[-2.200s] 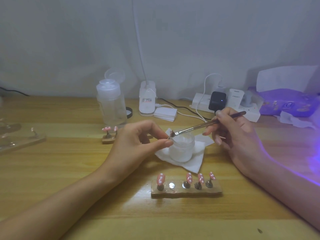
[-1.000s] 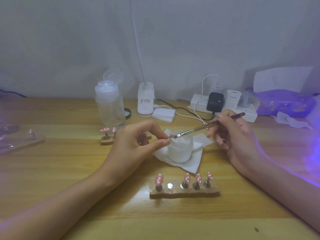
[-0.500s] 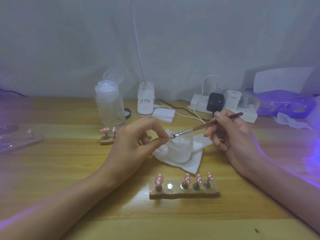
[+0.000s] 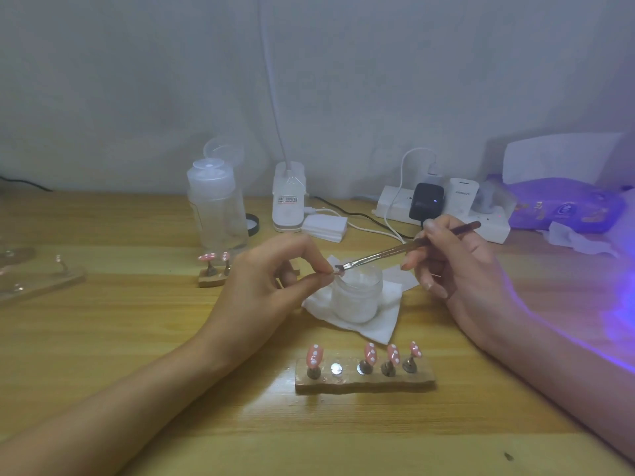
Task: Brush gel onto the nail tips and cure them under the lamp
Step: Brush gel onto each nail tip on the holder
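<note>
My left hand (image 4: pixel 268 286) pinches a small nail tip (image 4: pixel 336 273) between thumb and forefinger, just left of a frosted jar (image 4: pixel 357 297) that stands on a white tissue (image 4: pixel 381 324). My right hand (image 4: pixel 457 266) holds a thin brush (image 4: pixel 405 250) whose bristles touch the pinched tip. In front lies a wooden holder (image 4: pixel 364 381) carrying several pink, white-dotted nail tips (image 4: pixel 371 353) on stands, with one bare metal spot. The nail tip itself is mostly hidden by my fingers.
A second small holder (image 4: pixel 211 278) with two pink tips sits behind my left hand. At the back stand a clear pump bottle (image 4: pixel 216 207), a white lamp base (image 4: pixel 288 201), a power strip (image 4: pixel 443 211) and a purple pack (image 4: pixel 563 206). Violet light glows at the right edge (image 4: pixel 622 304).
Both hands have stayed almost in place over the jar. The brush tip has shifted slightly along the pinched nail tip; the holder and jar have not moved.
</note>
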